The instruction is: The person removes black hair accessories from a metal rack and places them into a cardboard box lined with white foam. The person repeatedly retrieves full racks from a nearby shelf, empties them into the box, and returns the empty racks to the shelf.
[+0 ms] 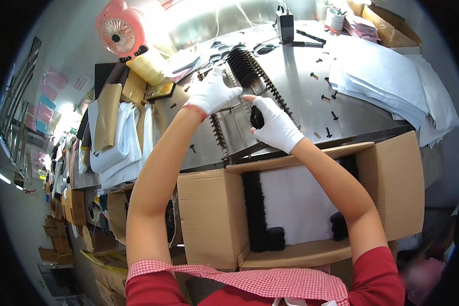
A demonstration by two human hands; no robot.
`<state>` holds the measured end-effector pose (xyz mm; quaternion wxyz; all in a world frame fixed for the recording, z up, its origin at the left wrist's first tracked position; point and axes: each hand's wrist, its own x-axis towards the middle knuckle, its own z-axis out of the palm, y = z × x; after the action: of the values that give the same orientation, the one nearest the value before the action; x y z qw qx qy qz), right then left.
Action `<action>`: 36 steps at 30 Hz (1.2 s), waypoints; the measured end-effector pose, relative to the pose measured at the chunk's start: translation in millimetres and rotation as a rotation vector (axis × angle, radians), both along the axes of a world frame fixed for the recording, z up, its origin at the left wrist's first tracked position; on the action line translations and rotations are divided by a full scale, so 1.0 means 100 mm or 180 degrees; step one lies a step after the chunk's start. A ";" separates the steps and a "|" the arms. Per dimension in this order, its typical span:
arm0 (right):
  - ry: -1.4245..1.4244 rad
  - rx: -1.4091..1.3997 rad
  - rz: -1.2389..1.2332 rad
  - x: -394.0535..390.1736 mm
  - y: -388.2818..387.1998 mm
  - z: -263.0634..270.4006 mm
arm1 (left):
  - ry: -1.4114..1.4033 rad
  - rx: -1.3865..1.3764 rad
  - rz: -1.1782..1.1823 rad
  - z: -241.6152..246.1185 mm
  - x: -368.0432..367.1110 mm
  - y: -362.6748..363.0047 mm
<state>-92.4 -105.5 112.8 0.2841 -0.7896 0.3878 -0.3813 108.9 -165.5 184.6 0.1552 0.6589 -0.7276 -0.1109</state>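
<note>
A metal rack [234,124] with coil-lined rails lies on the steel worktable, a row of thin black rounded pieces [244,69] standing in its far part. My left hand [212,91], in a white fingertip-less glove, is over the rack's left side with the thumb pointing right; whether it grips the rail is hidden. My right hand [276,124], gloved the same way, holds a dark, glossy rounded piece [257,116] against the palm. Its index fingertip reaches the rack's middle bar, close to my left thumb. Below my forearms is an open cardboard box [206,218] containing black pieces [255,210] around a white sheet [296,202].
Loose dark screws [334,115] are scattered over the steel worktable [306,99]. White sheets [382,76] are stacked at right. A pink fan [118,32] and yellow tape rolls [147,67] stand at far left, above folded white bags [118,153]. A black adapter [285,26] stands behind.
</note>
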 end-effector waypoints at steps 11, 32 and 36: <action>0.0514 0.0585 0.0550 -0.14 -0.13 -0.06 | 0.0159 0.0046 -0.0134 -0.73 -0.64 -0.95; 0.0146 0.0314 0.0093 -0.07 -0.14 -0.08 | -0.1599 -0.1553 -0.0359 -0.44 0.18 -1.17; 0.0056 0.0450 0.0556 -0.07 -0.22 -0.10 | -0.0966 -0.0197 -0.0584 -0.39 0.05 -1.64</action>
<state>-99.4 -127.5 102.4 0.3679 -0.8017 0.3460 -0.3198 113.4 -329.1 145.3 0.0530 0.5939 -0.8028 -0.0014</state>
